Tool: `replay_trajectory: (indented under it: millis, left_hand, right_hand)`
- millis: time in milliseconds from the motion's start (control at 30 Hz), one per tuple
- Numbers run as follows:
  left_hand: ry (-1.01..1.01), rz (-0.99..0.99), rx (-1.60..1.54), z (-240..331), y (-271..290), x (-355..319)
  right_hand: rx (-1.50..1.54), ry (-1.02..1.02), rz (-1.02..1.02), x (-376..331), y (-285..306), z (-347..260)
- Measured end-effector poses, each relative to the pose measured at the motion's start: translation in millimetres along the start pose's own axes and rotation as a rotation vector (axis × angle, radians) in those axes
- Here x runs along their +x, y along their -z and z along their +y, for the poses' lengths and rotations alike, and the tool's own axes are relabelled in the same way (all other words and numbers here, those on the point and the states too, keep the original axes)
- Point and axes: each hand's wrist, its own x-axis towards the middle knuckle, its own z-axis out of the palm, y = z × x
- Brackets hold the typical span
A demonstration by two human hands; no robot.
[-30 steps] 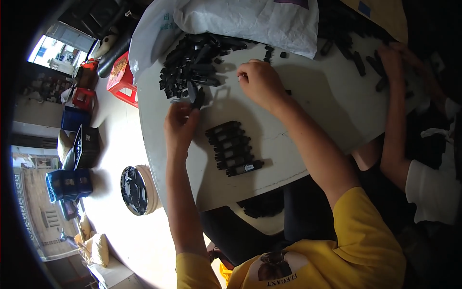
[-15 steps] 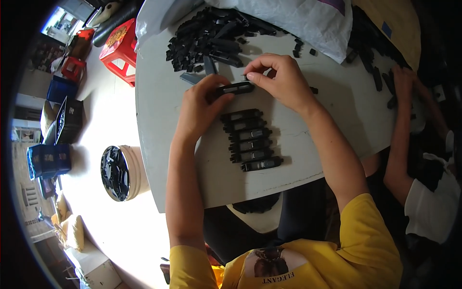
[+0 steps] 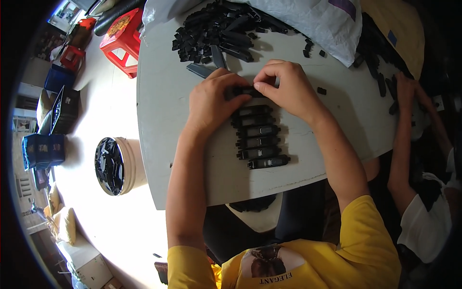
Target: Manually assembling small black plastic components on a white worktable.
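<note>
A slim black plastic part (image 3: 246, 90) is gripped near the table's middle by my left hand (image 3: 214, 98), thumb in front and fingers behind. My right hand (image 3: 290, 89) has its thumb and forefinger pinched together at the part's right end; whatever is between the fingertips is hidden. Just below, several similar black parts (image 3: 260, 141) with grey middles lie in a stacked column. Beyond my left hand are two longer dark grey strips (image 3: 199, 70) and a heap of small black pieces (image 3: 192, 43) mixed with longer black parts (image 3: 237, 38).
A white plastic bag (image 3: 313, 24) lies at the table's far side. One loose black piece (image 3: 321, 90) sits right of my right hand. At the right, another person's hands (image 3: 406, 89) reach toward black parts. A bucket of black parts (image 3: 132, 166) and red stool (image 3: 122, 41) stand left.
Both hands have come closer together, with the part now nearer the column. The small dark piece seen earlier in my right fingertips is hidden now. The view has shifted slightly.
</note>
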Motion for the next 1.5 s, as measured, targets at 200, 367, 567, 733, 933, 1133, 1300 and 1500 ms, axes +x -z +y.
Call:
replay_trajectory:
  millis: [200,367,567,733,933,1133,1300,1500]
  left_hand:
    - [-0.008,-0.023,-0.007,-0.8,-0.5,0.6]
    - [-0.043,-0.019,-0.038,-3.4,1.1,4.3]
    - [-0.146,0.067,-0.315,-24.7,2.4,4.4]
    - [0.108,0.739,-0.156,-44.7,6.2,10.0]
    - [0.076,0.671,0.053,-51.2,-3.4,11.3]
    - [0.220,0.384,-0.079,-28.0,5.3,7.6]
    - [0.105,0.262,-0.075,-24.7,4.3,9.2]
    - [0.032,0.271,-0.020,-26.1,0.7,9.7]
  right_hand:
    - [-0.071,0.013,-0.014,-1.0,2.1,-2.4]
    - [-0.445,0.117,-0.018,9.0,-9.8,-24.0]
    - [-0.587,0.187,-0.010,11.9,-12.7,-28.7]
    - [-0.340,0.087,-0.148,16.6,9.8,-23.5]
    - [-0.338,0.300,-0.045,57.5,-33.9,-20.7]
    - [-0.761,0.178,0.057,62.6,-9.9,10.7]
    - [-0.643,0.229,0.131,94.5,-7.6,13.3]
    - [-0.703,0.035,0.090,128.6,-40.0,6.2]
